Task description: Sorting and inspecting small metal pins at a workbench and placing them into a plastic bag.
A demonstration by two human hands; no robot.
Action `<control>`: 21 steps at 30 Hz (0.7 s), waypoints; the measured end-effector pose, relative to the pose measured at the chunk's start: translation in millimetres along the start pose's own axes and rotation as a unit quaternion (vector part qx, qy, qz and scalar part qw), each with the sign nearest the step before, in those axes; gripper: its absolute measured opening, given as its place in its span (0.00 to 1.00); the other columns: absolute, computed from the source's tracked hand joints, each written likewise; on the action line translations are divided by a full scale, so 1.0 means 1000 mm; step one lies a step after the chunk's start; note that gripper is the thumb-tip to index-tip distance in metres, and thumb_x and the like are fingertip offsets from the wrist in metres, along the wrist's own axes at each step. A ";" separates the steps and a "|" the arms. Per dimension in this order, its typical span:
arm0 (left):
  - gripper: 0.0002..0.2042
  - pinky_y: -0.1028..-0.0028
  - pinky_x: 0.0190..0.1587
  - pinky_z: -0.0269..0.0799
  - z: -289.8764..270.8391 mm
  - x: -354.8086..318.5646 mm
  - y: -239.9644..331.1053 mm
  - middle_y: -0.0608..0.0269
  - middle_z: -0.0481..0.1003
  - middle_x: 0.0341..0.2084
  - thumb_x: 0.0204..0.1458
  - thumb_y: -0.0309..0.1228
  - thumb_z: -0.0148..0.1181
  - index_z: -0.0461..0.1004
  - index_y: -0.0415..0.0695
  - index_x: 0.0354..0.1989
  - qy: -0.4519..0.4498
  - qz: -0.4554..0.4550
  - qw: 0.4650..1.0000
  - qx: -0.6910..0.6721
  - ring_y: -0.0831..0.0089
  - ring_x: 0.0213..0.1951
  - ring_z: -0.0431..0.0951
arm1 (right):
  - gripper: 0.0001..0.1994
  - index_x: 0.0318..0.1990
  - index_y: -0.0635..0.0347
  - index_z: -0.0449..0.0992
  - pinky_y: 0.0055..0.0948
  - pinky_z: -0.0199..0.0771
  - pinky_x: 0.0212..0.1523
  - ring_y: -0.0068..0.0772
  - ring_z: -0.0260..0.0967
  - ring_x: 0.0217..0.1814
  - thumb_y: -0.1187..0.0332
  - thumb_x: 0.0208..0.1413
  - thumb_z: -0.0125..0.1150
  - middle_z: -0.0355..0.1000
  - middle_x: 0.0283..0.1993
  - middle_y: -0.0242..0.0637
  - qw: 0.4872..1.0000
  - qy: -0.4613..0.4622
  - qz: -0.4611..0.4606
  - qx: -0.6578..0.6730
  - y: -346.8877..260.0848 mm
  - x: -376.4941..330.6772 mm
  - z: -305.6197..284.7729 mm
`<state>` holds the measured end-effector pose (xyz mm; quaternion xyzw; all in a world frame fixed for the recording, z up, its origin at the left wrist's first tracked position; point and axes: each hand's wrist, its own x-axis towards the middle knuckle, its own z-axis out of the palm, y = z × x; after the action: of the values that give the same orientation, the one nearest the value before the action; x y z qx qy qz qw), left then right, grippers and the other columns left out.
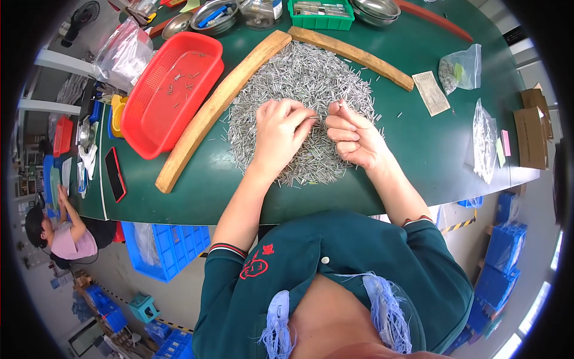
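Observation:
A broad heap of short, thin silvery metal pins (308, 69) covers the middle of the green table (430, 161). Over its centre, my left hand (277, 134) is closed, thumb and fingertips pinching what looks like a metal pin (315, 117) that points toward the other hand. My right hand (359, 136) is beside it, fingers curled in. Between its thumb and forefinger shows the bright end of a small metal pin (342, 103); the curled fingers hide whatever else may be in the palm.
Two wooden bars (224, 107) (353, 57) frame the heap. A red plastic basket (161, 134) holding a few pins stands at left, near a phone (115, 173). A green tray (320, 23) and metal bowls are at the back; plastic bags (483, 143) and a paper slip (431, 94) lie right.

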<state>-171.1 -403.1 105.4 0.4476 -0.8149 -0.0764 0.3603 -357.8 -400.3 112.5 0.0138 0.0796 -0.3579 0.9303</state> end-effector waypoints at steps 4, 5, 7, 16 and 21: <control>0.05 0.68 0.45 0.63 -0.007 0.005 0.003 0.68 0.74 0.29 0.44 0.28 0.63 0.78 0.46 0.31 0.050 -0.039 0.995 -0.075 0.69 0.36 0.73 | 0.10 0.36 0.58 0.66 0.10 0.40 0.10 0.09 0.44 0.17 0.61 0.62 0.46 0.50 0.20 0.20 1.000 -0.022 0.004 -0.009 0.000 0.000 0.000; 0.05 0.69 0.43 0.65 -0.008 0.006 0.003 0.66 0.74 0.29 0.44 0.27 0.62 0.78 0.45 0.31 0.061 -0.049 0.990 -0.116 0.69 0.35 0.73 | 0.10 0.35 0.58 0.66 0.10 0.41 0.10 0.09 0.44 0.18 0.61 0.61 0.46 0.51 0.21 0.21 0.999 -0.007 -0.018 -0.050 0.000 -0.001 0.004; 0.05 0.71 0.41 0.67 -0.010 0.006 0.004 0.64 0.75 0.29 0.44 0.25 0.62 0.77 0.43 0.32 0.062 -0.048 0.990 -0.121 0.70 0.34 0.74 | 0.09 0.34 0.58 0.66 0.09 0.41 0.10 0.09 0.45 0.18 0.62 0.61 0.47 0.52 0.22 0.21 0.995 0.007 -0.037 -0.089 0.001 -0.002 0.009; 0.06 0.73 0.42 0.67 -0.012 0.006 0.004 0.63 0.75 0.29 0.45 0.24 0.62 0.78 0.43 0.32 0.067 -0.049 0.984 -0.157 0.72 0.34 0.74 | 0.10 0.38 0.60 0.70 0.11 0.39 0.13 0.07 0.42 0.16 0.63 0.59 0.54 0.51 0.19 0.17 0.910 0.171 -0.117 -0.359 0.016 0.002 0.018; 0.08 0.76 0.41 0.68 -0.008 0.002 0.007 0.63 0.74 0.30 0.45 0.23 0.62 0.79 0.44 0.35 0.056 -0.076 0.975 -0.199 0.74 0.34 0.74 | 0.08 0.39 0.60 0.71 0.12 0.39 0.14 0.06 0.42 0.16 0.65 0.58 0.55 0.54 0.20 0.16 0.909 0.164 -0.123 -0.364 0.018 0.003 0.012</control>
<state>-170.9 -399.4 115.3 0.4308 -0.7254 -0.2390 0.4806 -342.2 -390.1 123.3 -0.2774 0.3568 -0.4081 0.7932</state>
